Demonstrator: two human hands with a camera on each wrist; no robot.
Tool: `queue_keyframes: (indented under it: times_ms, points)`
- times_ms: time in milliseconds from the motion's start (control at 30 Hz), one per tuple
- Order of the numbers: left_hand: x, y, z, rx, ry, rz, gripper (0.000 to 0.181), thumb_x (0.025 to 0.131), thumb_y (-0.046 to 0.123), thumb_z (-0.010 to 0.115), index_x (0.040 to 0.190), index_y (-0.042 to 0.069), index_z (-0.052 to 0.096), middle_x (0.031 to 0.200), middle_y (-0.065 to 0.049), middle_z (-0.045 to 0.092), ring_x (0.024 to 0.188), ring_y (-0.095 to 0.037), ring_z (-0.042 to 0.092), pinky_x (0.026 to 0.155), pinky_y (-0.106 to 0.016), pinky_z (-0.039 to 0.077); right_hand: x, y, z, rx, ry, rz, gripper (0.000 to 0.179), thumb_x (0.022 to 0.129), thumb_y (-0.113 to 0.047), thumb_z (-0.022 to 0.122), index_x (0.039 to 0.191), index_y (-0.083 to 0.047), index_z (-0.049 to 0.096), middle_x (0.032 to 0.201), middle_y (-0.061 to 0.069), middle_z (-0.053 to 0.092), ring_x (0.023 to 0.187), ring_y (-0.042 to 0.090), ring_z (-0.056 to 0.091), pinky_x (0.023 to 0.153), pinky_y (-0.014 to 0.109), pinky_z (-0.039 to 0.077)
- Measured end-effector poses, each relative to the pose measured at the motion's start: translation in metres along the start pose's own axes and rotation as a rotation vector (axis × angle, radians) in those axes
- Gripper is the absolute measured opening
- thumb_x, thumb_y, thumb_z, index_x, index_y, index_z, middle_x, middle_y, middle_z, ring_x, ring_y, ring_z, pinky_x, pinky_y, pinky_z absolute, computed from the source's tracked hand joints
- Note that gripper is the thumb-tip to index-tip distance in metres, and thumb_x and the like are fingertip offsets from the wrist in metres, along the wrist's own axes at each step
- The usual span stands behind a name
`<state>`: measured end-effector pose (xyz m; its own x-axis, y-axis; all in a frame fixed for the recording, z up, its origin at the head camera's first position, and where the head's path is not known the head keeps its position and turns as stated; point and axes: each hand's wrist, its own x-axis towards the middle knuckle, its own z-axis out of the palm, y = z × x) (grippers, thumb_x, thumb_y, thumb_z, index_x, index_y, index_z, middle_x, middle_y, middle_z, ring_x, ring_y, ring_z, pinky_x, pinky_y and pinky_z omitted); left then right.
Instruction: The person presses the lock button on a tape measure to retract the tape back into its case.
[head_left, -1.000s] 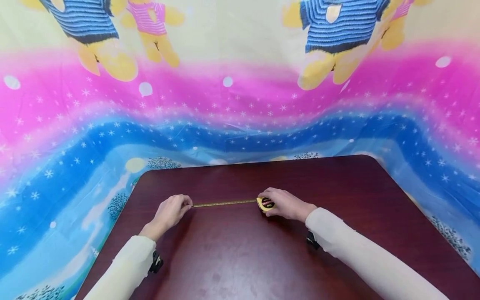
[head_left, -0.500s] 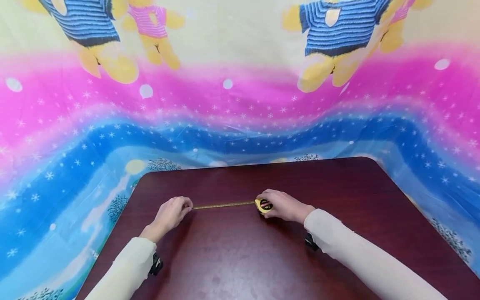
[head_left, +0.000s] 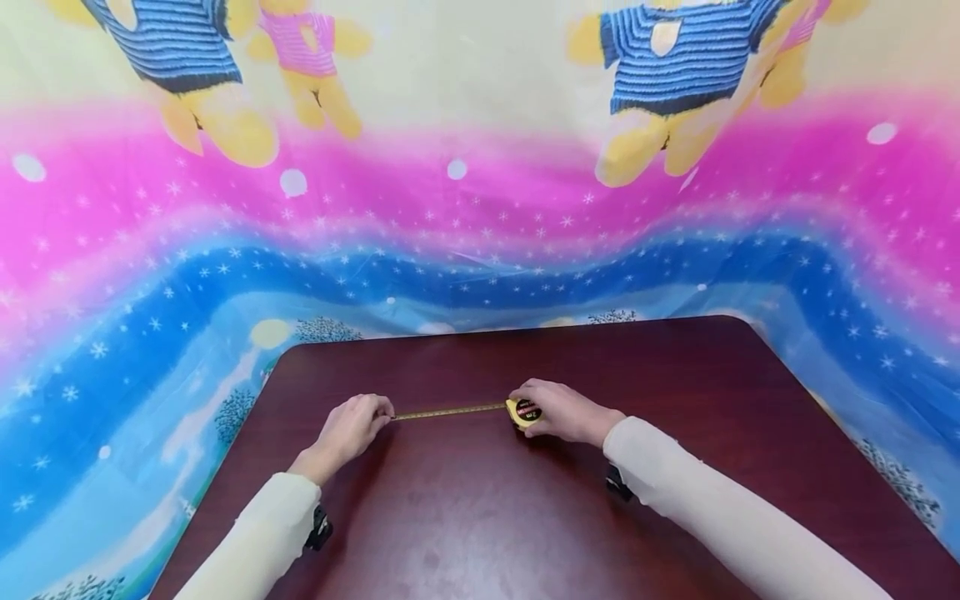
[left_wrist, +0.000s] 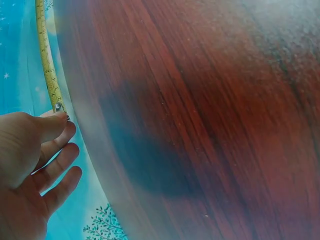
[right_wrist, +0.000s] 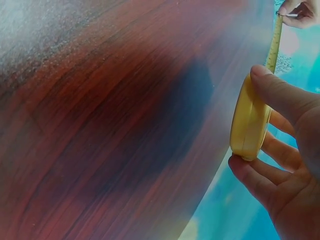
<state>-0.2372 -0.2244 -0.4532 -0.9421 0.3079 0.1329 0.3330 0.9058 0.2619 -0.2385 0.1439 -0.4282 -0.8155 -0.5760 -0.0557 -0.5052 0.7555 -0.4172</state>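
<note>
Between the two hands stretches the yellow blade [head_left: 450, 412] of a tape measure, pulled out of its case. My left hand [head_left: 351, 435] pinches the metal end hook [left_wrist: 58, 107] between thumb and forefinger, the other fingers loosely bent in the left wrist view. The yellow case [head_left: 522, 412], with a round black label, is in my right hand [head_left: 568, 412]. In the right wrist view the thumb lies on the top of the case [right_wrist: 247, 120] and a fingertip supports its lower end. Part of the case is hidden by the fingers.
A dark reddish-brown wooden table [head_left: 465, 500] with rounded corners lies under both hands. Behind and beside it hangs a printed cloth [head_left: 480, 208] in pink, blue and cream. Small black devices [head_left: 318, 527] are strapped at the wrists.
The left hand has shifted slightly right and the right hand slightly left with the case, so the visible length of blade is a little shorter. Both grips stay the same.
</note>
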Motion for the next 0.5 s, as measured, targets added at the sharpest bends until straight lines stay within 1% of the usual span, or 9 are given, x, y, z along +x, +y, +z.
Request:
queue_keyframes:
  times_ms: [100,333,500]
  points:
    - [0.0,0.003,0.001,-0.006,0.002,0.007,0.007,0.094,0.011,0.071,0.091,0.018,0.074,0.091,0.002,0.074,0.079,-0.014,0.064,0.074,-0.039,0.055,0.0,-0.002,0.002,0.005,0.004,0.003,0.056,0.086,-0.018,0.082,0.136,-0.008,0.061,0.134,0.008,0.061,0.116,0.021,0.06,0.1,0.041,0.051]
    - [0.0,0.009,0.004,-0.002,0.003,0.017,0.007,0.093,0.012,0.073,0.089,0.018,0.074,0.087,0.003,0.072,0.078,-0.012,0.061,0.074,-0.037,0.054,0.002,-0.008,0.007,0.015,0.002,-0.024,0.055,0.086,-0.018,0.082,0.136,-0.008,0.06,0.135,0.01,0.06,0.117,0.022,0.059,0.101,0.041,0.051]
    - [0.003,0.012,0.005,-0.001,0.003,0.013,0.008,0.092,0.012,0.073,0.089,0.019,0.074,0.086,0.004,0.071,0.077,-0.011,0.06,0.074,-0.036,0.054,0.0,-0.006,0.008,0.003,0.01,-0.027,0.056,0.086,-0.018,0.082,0.137,-0.008,0.06,0.135,0.009,0.061,0.118,0.022,0.06,0.101,0.041,0.051]
